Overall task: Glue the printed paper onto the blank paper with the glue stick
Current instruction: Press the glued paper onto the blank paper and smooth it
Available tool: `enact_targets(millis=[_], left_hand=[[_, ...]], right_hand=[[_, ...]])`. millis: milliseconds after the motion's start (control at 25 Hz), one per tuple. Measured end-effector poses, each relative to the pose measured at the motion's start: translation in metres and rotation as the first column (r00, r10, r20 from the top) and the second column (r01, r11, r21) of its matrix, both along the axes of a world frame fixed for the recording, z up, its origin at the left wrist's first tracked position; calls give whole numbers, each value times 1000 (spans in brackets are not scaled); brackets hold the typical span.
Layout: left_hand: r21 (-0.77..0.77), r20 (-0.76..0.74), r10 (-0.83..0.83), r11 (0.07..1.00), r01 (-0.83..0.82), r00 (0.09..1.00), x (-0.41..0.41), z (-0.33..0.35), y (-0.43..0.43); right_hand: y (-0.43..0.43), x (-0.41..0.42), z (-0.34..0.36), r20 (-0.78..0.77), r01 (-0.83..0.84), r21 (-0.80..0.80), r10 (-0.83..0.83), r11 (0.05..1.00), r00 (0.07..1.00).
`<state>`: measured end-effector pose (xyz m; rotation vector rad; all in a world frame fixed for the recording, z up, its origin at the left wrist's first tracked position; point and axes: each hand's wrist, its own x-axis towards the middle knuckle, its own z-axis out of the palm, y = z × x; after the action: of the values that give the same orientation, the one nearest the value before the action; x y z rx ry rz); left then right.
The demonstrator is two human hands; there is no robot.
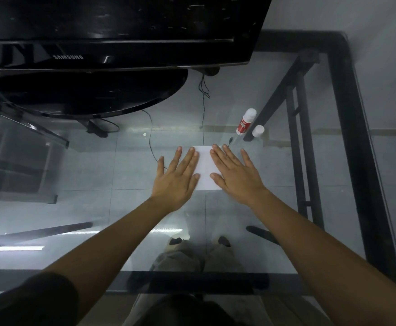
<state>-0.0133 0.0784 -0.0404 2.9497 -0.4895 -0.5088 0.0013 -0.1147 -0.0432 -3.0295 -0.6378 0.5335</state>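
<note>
A white sheet of paper (pixel 206 168) lies flat on the glass table, blank side up; no print shows and I cannot tell whether a second sheet lies under it. My left hand (pixel 177 178) rests flat on the paper's left edge with fingers spread. My right hand (pixel 235 174) presses flat on its right part, fingers spread too. Both hands cover the paper's sides. A red-and-white glue stick (pixel 246 121) lies on the glass beyond the paper to the right, uncapped. Its white cap (pixel 258 131) stands beside it.
A black monitor (pixel 121 29) with a round base (pixel 91 92) stands at the back left. Thin cables (pixel 151 140) run under the glass near the paper. The table's black metal frame (pixel 354 142) runs along the right and near edges.
</note>
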Motion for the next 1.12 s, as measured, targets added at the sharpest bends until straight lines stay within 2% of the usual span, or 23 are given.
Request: enact_targets(millis=[160, 280, 360, 440, 680, 880, 1120], left_hand=[[32, 17, -2, 999, 2, 1000, -1, -3, -2], [36, 32, -6, 999, 5, 999, -1, -5, -2], [38, 33, -18, 999, 17, 999, -2, -6, -2], [43, 40, -17, 999, 15, 999, -2, -7, -1], [26, 42, -17, 1000, 16, 999, -2, -6, -1], [20, 56, -27, 999, 26, 998, -2, -8, 1], [17, 69, -21, 1000, 20, 997, -3, -10, 1]], right_hand=[[4, -5, 4, 46, 36, -40, -34, 999, 998], [8, -30, 13, 79, 49, 60, -53, 997, 995], [14, -52, 17, 58, -35, 83, 30, 996, 998], [17, -64, 16, 35, -85, 42, 83, 996, 996], [-7, -64, 16, 34, -21, -9, 21, 1000, 999], [16, -54, 12, 26, -52, 66, 50, 996, 998], [-2, -44, 10, 29, -19, 41, 18, 999, 999]])
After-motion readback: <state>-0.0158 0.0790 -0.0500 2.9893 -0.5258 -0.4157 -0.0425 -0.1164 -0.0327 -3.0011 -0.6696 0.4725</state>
